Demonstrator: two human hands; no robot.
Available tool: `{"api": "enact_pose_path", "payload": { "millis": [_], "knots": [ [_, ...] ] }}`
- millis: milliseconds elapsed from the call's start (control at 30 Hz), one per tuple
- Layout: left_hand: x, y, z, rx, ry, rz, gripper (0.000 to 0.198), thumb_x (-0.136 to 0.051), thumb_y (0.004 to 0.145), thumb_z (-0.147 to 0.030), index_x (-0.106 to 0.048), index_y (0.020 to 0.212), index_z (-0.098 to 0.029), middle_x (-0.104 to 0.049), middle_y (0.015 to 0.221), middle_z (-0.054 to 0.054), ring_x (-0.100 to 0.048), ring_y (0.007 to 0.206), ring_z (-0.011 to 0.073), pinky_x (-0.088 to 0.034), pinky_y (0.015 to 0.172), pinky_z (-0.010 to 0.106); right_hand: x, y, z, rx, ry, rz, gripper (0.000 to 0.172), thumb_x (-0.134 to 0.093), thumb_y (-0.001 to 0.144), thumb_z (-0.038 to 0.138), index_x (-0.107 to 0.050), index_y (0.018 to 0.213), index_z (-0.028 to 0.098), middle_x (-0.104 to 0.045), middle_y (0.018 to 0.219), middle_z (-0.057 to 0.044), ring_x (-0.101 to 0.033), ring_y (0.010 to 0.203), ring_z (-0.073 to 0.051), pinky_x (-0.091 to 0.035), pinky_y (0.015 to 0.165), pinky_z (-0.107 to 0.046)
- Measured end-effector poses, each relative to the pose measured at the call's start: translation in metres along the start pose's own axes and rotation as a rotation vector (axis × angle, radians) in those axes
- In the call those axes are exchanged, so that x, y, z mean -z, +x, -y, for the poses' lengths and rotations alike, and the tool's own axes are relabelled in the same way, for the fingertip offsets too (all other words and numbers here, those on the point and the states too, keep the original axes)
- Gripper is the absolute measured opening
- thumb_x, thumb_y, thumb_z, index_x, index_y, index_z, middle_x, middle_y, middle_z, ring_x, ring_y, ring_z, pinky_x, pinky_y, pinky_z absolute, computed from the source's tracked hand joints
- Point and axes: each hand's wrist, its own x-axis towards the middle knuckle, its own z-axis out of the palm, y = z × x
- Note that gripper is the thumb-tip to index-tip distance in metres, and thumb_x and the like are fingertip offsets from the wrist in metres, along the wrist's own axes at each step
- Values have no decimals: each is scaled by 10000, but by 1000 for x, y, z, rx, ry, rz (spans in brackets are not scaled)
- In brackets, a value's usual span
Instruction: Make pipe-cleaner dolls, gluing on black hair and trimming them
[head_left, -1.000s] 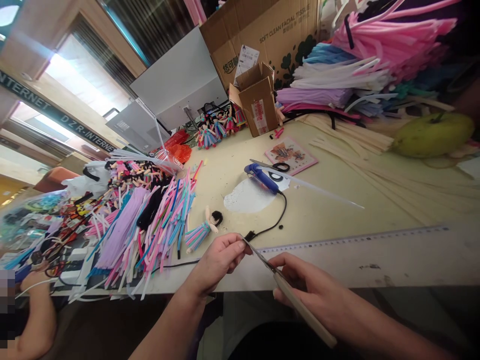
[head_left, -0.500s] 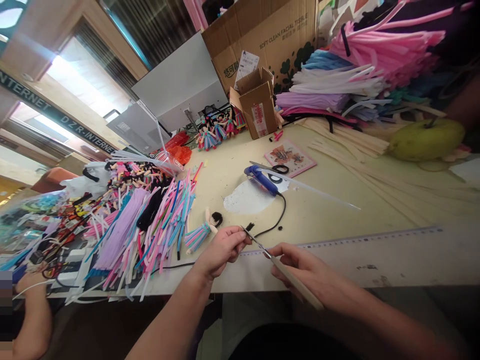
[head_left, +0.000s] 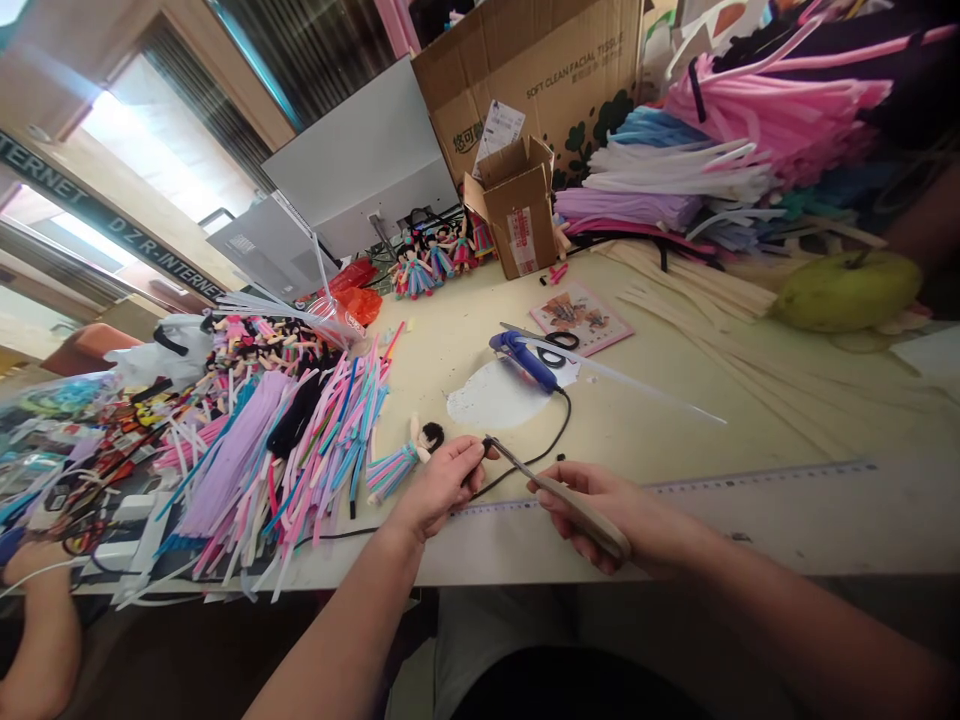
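Black piece (head_left: 488,447): small, partly hidden in your grasp, below the frame's centre.
Beige-handled tool (head_left: 571,502): slim, metal at the front, held by you, slanting from lower right of centre up to the left.
Tool tip (head_left: 497,446): at the black piece; contact unclear.

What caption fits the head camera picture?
Right hand holds a slim tan-handled tool by left hand, near a striped-skirt doll.

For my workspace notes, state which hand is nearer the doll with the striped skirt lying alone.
Left: the left hand is close beside the doll, near its head; the right hand is farther off, right of the left.
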Motion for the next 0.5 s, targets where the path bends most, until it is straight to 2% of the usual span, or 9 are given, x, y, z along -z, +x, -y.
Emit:
{"api": "enact_pose_path", "payload": {
  "millis": [267,500],
  "knots": [
    [5,-9,4,15,38,-39,364,-540,871,-511,-560,946,-155,-337,594,-85,-190,430,26,-119,408,179,-3,1,1,10,37,-12,352,-658,806,521,-559,930,207,-541,614,66,-439,383,-36,-310,330,-147],
    [7,-8,6,-27,88,-39,276,-558,867,-439,-513,831,-169,-285,550,-99,-187,435,38,-119,411,184,-1,-2,-3,27,33,19,423,-689,784,542,-585,1028,213,-566,688,49,-488,463,-50,-385,393,-163]
  ]
}}
